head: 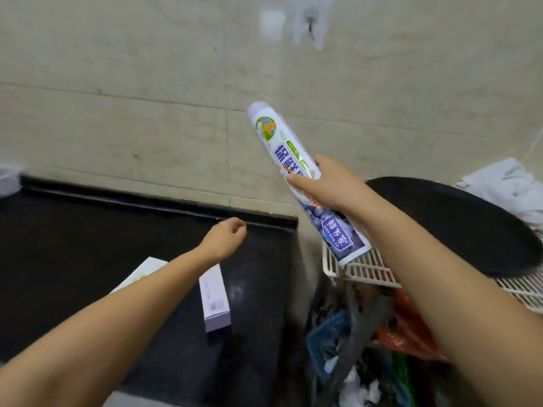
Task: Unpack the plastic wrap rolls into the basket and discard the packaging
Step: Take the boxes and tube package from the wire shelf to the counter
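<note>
Plastic wrap roll [305, 183], white-and-purple printed, tilted toward 11 o'clock, gripped mid-length by right hand [324, 183] above white wire basket [364, 270]; left hand [226, 237] loosely curled, empty.

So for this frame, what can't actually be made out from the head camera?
- Basket: the right forearm and a dark round object cover most of it, so its contents stay hidden.
- Plastic wrap roll: the right hand covers its middle label.
- White boxes on the counter: the left forearm crosses one; print too small to read.
- Left hand: curled, and appears empty.
- Clutter below the basket: blurred.
</note>
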Demonstrator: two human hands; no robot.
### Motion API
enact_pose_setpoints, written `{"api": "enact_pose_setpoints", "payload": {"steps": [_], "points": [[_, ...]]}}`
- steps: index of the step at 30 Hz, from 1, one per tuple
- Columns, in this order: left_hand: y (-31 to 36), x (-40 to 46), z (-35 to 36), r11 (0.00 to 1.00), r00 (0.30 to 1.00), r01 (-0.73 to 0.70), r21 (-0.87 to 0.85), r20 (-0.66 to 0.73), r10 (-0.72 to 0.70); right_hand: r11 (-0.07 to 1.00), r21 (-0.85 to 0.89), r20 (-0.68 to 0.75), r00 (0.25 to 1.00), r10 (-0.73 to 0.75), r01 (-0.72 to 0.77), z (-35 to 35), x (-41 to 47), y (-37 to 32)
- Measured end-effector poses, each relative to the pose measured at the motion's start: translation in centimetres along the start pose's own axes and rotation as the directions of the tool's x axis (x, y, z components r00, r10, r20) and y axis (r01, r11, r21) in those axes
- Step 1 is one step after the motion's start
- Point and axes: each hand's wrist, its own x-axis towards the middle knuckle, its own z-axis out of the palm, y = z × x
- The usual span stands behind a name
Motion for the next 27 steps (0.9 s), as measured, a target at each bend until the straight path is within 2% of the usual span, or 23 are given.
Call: {"api": "enact_pose_setpoints", "payload": {"steps": [3, 5, 9, 13, 15, 17, 21, 24, 27], "points": [[-7.4, -2.3, -0.1, 0.96, 0.959, 0.278, 0.039, 0.045, -0.279, 0.991, 0.13, 0.074, 0.997, 0.016, -0.025, 6.6, -0.9, -2.0], [-10.5, -3.7, 1.2, 0.917, 0.913, 0.395, 0.06, 0.087, -0.399, 0.978, 0.197, 0.142, 0.989, 0.048, -0.075, 11.0, -1.7, -1.8], [-12.7, -4.8, 4.7, 0.834, 0.829, 0.55, 0.049, 0.088, -0.552, 0.938, 0.221, 0.265, 0.942, 0.205, -0.266, 17.5, -4.2, 1.1], [-11.9, -3.5, 7.6, 0.76, 0.761, 0.648, -0.052, 0.051, -0.646, 0.92, 0.136, 0.292, 0.902, 0.316, -0.367, 19.5, -6.5, 4.9], [-11.6, -3.1, 8.8, 0.747, 0.751, 0.66, -0.085, 0.036, -0.659, 0.916, 0.084, 0.299, 0.887, 0.352, -0.392, 19.6, -6.8, 6.4], [-11.6, -3.1, 9.6, 0.752, 0.753, 0.657, -0.047, 0.004, -0.658, 0.917, 0.051, 0.308, 0.88, 0.362, -0.396, 19.5, -6.8, 7.8], [-11.8, -2.7, 9.1, 0.763, 0.763, 0.646, -0.03, -0.015, -0.647, 0.934, 0.027, 0.331, 0.885, 0.327, -0.355, 19.5, -5.5, 9.2], [-11.8, -2.7, 6.3, 0.819, 0.826, 0.548, -0.17, -0.042, -0.562, 0.947, 0.074, 0.333, 0.903, 0.271, -0.312, 20.6, -3.4, 8.7], [-12.1, -4.2, 1.4, 0.9, 0.91, 0.359, -0.246, -0.124, -0.397, 0.95, 0.163, 0.367, 0.91, 0.193, -0.268, 23.2, -0.7, 5.9]]}}
